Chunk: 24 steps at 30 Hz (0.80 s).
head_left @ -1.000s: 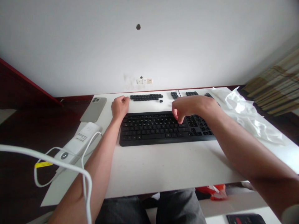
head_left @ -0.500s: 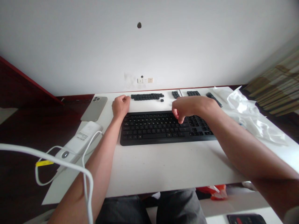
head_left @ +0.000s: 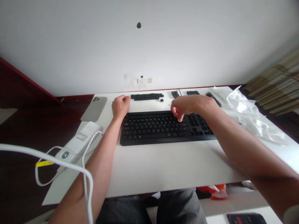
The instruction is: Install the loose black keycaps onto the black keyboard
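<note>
In the head view, the right hand (head_left: pixel 183 105) has shifted very slightly up and to the left over the keyboard since the frame half a second ago; the left hand (head_left: pixel 120 105) has stayed put. The black keyboard (head_left: pixel 154 136) lies flat on the white table (head_left: pixel 163 165), in front of the person. The right hand bends down over it, thumb and fingertips at the keys left of the number pad; whether it grasps a keycap cannot be told. Several sockets there, and on the number pad, lack caps. The left hand is curled closed, resting on the table beyond the keyboard's left corner; its inside is hidden. Just right of it lie rows of loose keycaps (head_left: pixel 147 97), with a single keycap (head_left: pixel 162 100) just apart from them. A small cluster (head_left: pixel 175 94) and another group (head_left: pixel 193 92) sit farther right, near crumpled plastic wrap (head_left: pixel 243 102). At the left are a phone (head_left: pixel 94 109) and a white device (head_left: pixel 80 137).
</note>
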Tool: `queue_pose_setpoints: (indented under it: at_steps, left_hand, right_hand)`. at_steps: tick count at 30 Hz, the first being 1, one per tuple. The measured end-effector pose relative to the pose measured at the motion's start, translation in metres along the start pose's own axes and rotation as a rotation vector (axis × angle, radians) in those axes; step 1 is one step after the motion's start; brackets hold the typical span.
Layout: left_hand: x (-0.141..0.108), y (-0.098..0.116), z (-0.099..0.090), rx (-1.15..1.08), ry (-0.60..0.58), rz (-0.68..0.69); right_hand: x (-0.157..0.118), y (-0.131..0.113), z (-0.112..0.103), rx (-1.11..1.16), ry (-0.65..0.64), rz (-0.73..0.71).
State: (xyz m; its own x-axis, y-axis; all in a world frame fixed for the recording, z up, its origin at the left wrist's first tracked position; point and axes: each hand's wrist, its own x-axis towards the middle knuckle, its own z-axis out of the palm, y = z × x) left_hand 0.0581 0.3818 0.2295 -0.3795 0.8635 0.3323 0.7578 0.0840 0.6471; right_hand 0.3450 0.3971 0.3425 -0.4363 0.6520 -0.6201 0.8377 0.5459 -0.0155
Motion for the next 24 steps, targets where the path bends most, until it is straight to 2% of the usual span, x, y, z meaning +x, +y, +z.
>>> queue_pose_setpoints:
  at_steps: [9,14,20,24]
  left_hand:
    - [0.000,0.002,-0.002,0.003,-0.009,-0.012]
    - [0.000,0.004,-0.003,-0.014,-0.007,-0.023]
    - [0.000,0.004,-0.003,-0.008,-0.013,-0.021]
    - [0.000,0.004,-0.003,0.002,-0.020,-0.022]
  right_hand:
    - [0.023,0.020,0.011,-0.009,0.090,0.020]
    - [0.030,0.019,0.016,0.038,0.152,0.005]
    - [0.027,0.008,0.015,0.000,0.128,0.000]
    - [0.021,0.012,0.012,0.014,0.095,-0.003]
